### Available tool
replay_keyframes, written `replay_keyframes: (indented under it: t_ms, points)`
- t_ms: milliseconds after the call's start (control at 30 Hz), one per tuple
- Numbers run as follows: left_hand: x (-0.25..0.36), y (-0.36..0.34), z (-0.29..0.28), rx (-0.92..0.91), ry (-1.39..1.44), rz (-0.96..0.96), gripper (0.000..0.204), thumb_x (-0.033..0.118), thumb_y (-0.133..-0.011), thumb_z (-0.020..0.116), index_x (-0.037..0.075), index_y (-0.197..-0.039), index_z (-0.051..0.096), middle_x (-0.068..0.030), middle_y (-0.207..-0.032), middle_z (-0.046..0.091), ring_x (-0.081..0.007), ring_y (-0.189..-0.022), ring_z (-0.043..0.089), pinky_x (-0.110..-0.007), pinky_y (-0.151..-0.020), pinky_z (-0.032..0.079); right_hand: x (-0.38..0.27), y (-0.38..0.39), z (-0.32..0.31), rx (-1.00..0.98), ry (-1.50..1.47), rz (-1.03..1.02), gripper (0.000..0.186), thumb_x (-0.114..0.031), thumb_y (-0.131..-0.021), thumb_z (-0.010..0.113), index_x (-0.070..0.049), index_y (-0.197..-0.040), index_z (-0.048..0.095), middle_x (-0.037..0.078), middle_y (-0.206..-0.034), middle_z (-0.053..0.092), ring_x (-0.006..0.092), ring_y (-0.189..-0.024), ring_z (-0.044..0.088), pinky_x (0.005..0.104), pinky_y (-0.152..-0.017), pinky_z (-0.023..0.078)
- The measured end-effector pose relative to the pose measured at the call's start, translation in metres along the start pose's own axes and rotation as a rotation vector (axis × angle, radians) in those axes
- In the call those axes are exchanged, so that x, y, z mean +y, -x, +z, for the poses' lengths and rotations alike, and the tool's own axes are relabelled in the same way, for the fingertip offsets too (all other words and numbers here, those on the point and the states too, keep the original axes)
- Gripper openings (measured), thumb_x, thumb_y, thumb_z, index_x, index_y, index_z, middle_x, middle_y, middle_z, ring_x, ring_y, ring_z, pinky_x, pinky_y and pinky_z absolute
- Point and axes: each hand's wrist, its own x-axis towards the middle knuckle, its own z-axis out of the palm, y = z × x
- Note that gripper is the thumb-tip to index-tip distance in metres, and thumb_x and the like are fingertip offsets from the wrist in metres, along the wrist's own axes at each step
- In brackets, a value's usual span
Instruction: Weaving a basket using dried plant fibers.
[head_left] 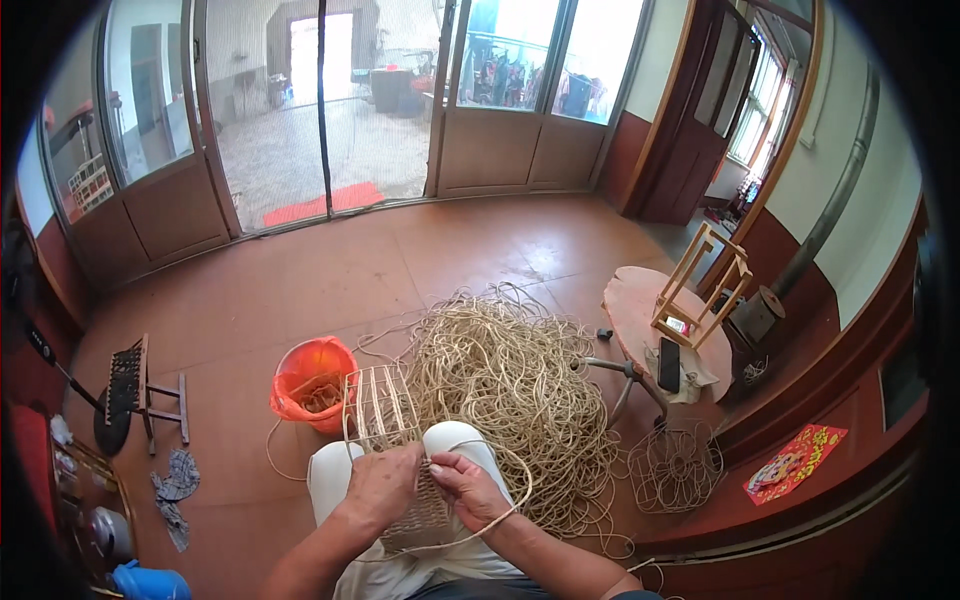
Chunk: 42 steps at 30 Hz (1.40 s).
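Left hand (385, 488) gripping ribbed woven frame (418, 512) | right hand (470, 490) pinching thin pale cord (529, 482)

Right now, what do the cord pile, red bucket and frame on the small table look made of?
Cord pile: matte straw or paper fibre, perhaps, from its tan strands. Red bucket: probably plastic, given its glossy sheen. Frame: likely wood, smooth, with honey-coloured bars.

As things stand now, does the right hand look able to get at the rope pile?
Probably yes: the rope pile lies close by, with only the right knee and a thin cord loop between. The right hand, though, is occupied at the woven piece.
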Motion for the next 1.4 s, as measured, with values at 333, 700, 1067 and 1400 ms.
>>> replay_keyframes:
  t_ms: [333, 700, 1067, 1400]
  points:
    - [0.018, 0.023, 0.004, 0.106, 0.008, 0.078, 0.020, 0.024, -0.108, 0.062, 0.005, -0.108, 0.058, -0.0165, -0.093, 0.072, -0.0370, -0.081, 0.075, -0.048, -0.068, 0.058, 0.004, 0.019, 0.018, 0.048, 0.264, -0.247, 0.030, -0.007, -0.108, 0.071, 0.000, -0.136, 0.068, 0.009, -0.122, 0.076, 0.0163, -0.109, 0.074, 0.0306, -0.091, 0.063]
    - [-0.022, 0.067, -0.017, -0.018, -0.192, 0.079, 0.018, 0.010, -0.101, 0.058, 0.009, -0.118, 0.064, -0.0140, -0.093, 0.072, -0.0342, -0.084, 0.077, -0.047, -0.066, 0.060, -0.001, 0.035, 0.038, 0.036, 1.253, -1.204, 0.033, 0.005, -0.088, 0.077, -0.009, -0.117, 0.084, 0.014, -0.108, 0.073, 0.0337, -0.098, 0.071, 0.0415, -0.086, 0.059]
    - [-0.004, 0.067, -0.035, -0.016, -0.484, -0.033, 0.010, 0.019, -0.105, 0.066, 0.009, -0.105, 0.063, -0.0118, -0.079, 0.066, -0.0280, -0.072, 0.075, -0.039, -0.058, 0.058, -0.012, 0.029, 0.039, -0.015, 1.596, -1.344, 0.044, 0.000, -0.087, 0.071, -0.014, -0.128, 0.080, 0.003, -0.116, 0.071, 0.0238, -0.088, 0.066, 0.0398, -0.080, 0.054]
    - [-0.012, 0.075, -0.052, 0.075, -0.529, -0.148, 0.034, 0.042, -0.111, 0.063, 0.009, -0.101, 0.063, -0.0115, -0.078, 0.067, -0.0300, -0.066, 0.074, -0.041, -0.053, 0.055, -0.002, 0.034, 0.039, 0.027, 1.679, -1.315, 0.048, -0.004, -0.086, 0.072, -0.016, -0.132, 0.078, 0.001, -0.119, 0.069, 0.0225, -0.086, 0.064, 0.0394, -0.076, 0.050]
